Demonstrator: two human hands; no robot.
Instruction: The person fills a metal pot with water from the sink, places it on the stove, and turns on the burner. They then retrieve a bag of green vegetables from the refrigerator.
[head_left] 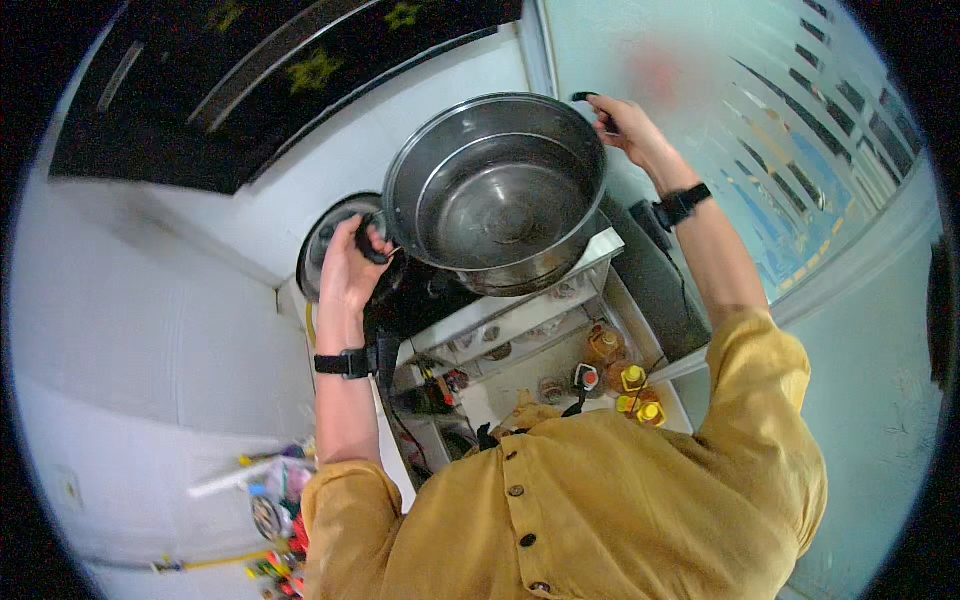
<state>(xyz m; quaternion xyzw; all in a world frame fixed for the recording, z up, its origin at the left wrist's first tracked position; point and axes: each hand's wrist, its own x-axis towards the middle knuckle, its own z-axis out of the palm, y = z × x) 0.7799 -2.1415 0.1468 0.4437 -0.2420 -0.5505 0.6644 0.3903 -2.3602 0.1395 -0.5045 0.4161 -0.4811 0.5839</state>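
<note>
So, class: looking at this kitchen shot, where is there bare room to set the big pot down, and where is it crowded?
Bare patches: the white counter behind the pot, and the dark slab at its right. Crowded: the shelf with yellow-capped bottles below, and the round lid by the left hand.

White tiled walls (150, 330) close in left of my grip, a dark cabinet (250, 80) above it. A frosted window (800, 150) glows to its right. Below sit metal shelves (520, 330) with bottles (630, 385).
</note>
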